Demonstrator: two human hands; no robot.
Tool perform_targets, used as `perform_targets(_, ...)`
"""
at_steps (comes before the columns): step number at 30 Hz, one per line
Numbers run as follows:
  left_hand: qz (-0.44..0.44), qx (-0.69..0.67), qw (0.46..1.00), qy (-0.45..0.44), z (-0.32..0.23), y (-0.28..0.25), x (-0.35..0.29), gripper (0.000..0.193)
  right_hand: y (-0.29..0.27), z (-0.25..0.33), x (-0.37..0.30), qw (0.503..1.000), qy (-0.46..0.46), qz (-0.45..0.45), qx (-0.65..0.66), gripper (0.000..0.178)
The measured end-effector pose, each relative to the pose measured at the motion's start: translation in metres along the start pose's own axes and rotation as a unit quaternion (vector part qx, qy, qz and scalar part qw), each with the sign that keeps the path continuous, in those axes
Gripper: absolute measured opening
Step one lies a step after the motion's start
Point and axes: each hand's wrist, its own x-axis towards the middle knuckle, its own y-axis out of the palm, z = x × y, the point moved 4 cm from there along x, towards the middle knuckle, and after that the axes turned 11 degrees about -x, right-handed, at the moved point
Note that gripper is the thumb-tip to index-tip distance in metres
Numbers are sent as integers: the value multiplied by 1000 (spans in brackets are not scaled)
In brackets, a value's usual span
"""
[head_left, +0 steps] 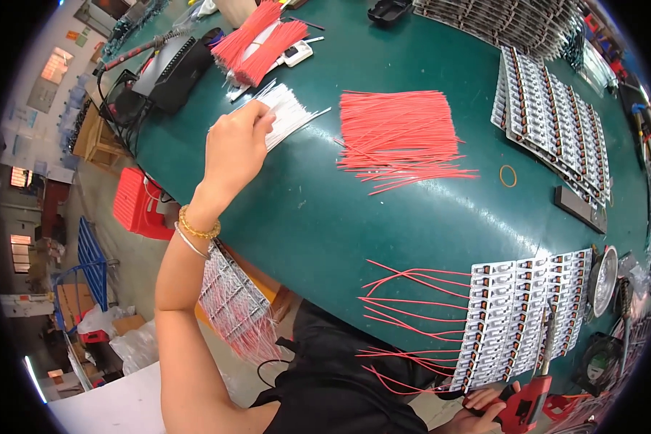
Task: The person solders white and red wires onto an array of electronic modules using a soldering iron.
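Observation:
My left hand (237, 141) reaches over a bundle of white wires (288, 114) at the far left of the table, its fingers curled and closed at the bundle's edge. The fingertips are partly hidden. My right hand (484, 406), at the lower right, is wrapped round a red soldering gun (529, 405). The gun's metal nozzle points up over a panel of small circuit boards (495, 325). Several red wires (412, 311) stick out leftward from that panel's left edge. A flat pile of loose red wires (398, 130) lies mid-table.
Tied red wire bundles (260, 43) lie on a white power strip (296, 53) at the back left, near a black soldering station (173, 76). More board panels (553, 119) are stacked at the right by a black block (580, 208). A rubber band (508, 176) lies nearby.

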Motion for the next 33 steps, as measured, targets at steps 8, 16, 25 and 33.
perform_targets(8,51,-41,997,47,-42,-8,15,19,-6,5,0,999,-12,30,14,57)
perform_targets(16,387,365,838,126,-102,-19,45,20,-29,-4,-8,999,-39,11,25,58)
perform_targets(25,494,485,708,137,-96,34,26,16,-47,-22,-24,995,9,-30,99,61)
perform_targets(33,441,40,892,91,-106,15,10,19,-50,-24,-18,998,-48,7,44,63)
